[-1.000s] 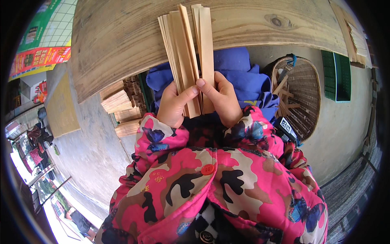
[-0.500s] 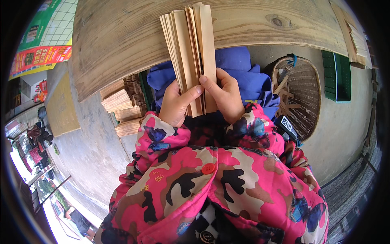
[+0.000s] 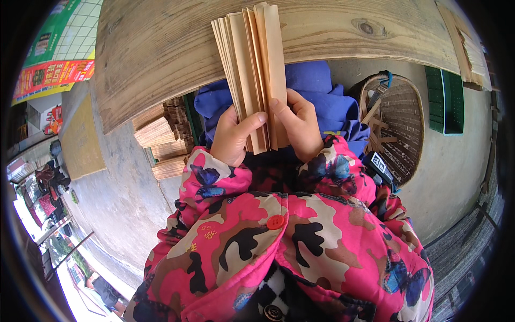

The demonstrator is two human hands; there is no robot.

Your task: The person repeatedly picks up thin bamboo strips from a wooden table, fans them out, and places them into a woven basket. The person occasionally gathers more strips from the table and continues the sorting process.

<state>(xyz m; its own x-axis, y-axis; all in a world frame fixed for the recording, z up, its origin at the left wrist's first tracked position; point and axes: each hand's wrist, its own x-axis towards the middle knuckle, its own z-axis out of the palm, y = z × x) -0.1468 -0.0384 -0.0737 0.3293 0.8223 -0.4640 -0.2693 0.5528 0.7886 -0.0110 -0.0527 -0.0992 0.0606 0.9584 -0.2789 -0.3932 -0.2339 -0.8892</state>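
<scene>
Both my hands hold one bundle of thin pale wooden slats (image 3: 252,64), fanned a little at its far end, which lies over the wide wooden plank (image 3: 161,48). My left hand (image 3: 233,134) grips the bundle's near end from the left, its thumb pressed across the slats. From the right, my right hand (image 3: 300,126) clasps the same end with fingers curled. Pink camouflage sleeves with butterfly prints cover both forearms. Blue cloth (image 3: 322,91) lies under the hands.
Stacks of cut wooden slats (image 3: 161,139) sit below the plank at the left. A woven bamboo basket (image 3: 399,129) with wood scraps stands at the right on the concrete floor. A green crate (image 3: 448,99) leans further right. Coloured posters (image 3: 51,75) hang far left.
The slat bundle has been pushed a little farther up over the plank, and my left thumb has shifted across the slats. Both hands keep their hold.
</scene>
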